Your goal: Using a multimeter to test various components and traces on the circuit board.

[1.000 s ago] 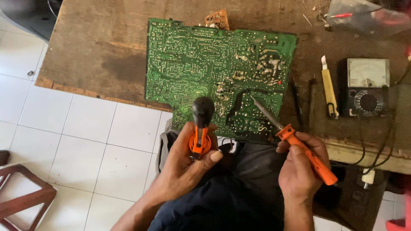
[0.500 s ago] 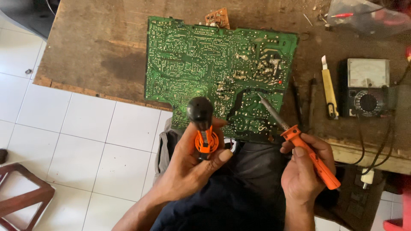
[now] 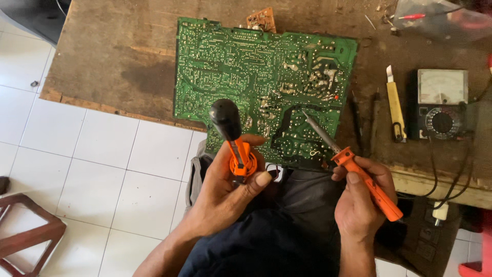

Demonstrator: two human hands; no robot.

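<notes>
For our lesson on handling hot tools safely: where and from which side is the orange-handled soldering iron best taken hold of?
Take the orange-handled soldering iron by its orange plastic handle, coming from the rear end nearest the body, as the right hand does. Its bare metal shaft points forward over the green circuit board, so the grip belongs behind the collar, well away from the tip.

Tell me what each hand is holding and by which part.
Left hand holds a desoldering pump by its orange lower body. Right hand holds a soldering iron by its orange handle.
</notes>
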